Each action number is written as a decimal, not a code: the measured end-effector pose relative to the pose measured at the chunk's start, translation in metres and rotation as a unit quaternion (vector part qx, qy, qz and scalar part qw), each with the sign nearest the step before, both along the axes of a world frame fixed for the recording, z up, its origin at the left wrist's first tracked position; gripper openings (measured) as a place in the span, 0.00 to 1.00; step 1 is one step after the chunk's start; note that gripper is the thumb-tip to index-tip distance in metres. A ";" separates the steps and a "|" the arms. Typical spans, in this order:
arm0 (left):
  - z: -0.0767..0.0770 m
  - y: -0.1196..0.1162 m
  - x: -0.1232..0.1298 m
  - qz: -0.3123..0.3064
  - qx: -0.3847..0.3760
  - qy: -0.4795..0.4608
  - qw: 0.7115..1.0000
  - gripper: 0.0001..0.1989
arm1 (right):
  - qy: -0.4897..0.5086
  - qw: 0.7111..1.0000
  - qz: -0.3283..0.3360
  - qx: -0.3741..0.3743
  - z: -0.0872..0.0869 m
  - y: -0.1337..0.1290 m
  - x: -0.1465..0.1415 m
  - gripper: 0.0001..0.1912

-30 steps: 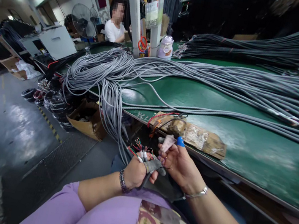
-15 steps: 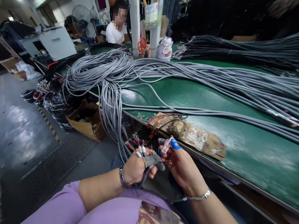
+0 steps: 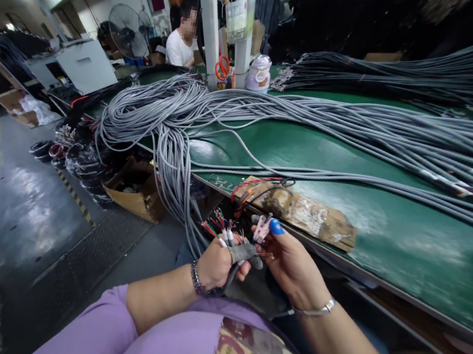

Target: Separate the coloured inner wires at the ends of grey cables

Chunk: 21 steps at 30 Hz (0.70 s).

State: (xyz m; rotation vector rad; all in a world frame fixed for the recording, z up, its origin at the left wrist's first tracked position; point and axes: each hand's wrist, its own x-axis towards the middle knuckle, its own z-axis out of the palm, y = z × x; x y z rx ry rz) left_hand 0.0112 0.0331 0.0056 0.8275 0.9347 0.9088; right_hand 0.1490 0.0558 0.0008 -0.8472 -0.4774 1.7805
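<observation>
The left hand (image 3: pixel 212 265) clenched the cable ends (image 3: pixel 223 240); the right hand (image 3: pixel 296 268) pinched a pink piece (image 3: pixel 260 230). Fine, splayed wires (image 3: pixel 216 221) risked snagging or bending against its edge.

Green table (image 3: pixel 385 228): grey cable bundle (image 3: pixel 249 103), darker bundle (image 3: pixel 373 76) behind, wooden board (image 3: pixel 303 213) at near edge.

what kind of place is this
Probably a cable workshop: grey cables heaped along a green workbench, more dark cables behind, and the left hand holding cable ends with coloured wires showing.
</observation>
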 end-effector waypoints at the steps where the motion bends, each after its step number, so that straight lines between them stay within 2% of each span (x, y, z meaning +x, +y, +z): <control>1: -0.001 0.000 0.000 0.001 -0.002 0.002 1.000 0.24 | 0.001 1.000 0.000 0.004 0.000 0.000 0.000 0.15; 9: 0.001 -0.002 0.000 0.017 0.008 -0.011 1.000 0.22 | -0.007 0.999 -0.004 0.036 0.001 0.000 -0.002 0.13; 14: 0.004 -0.002 0.001 0.013 0.007 -0.007 1.000 0.23 | 0.002 1.000 -0.005 0.027 0.000 0.001 -0.002 0.14; 21: 0.001 -0.002 0.002 0.003 -0.010 0.010 1.000 0.24 | 0.000 1.000 -0.004 0.023 -0.003 0.000 -0.002 0.16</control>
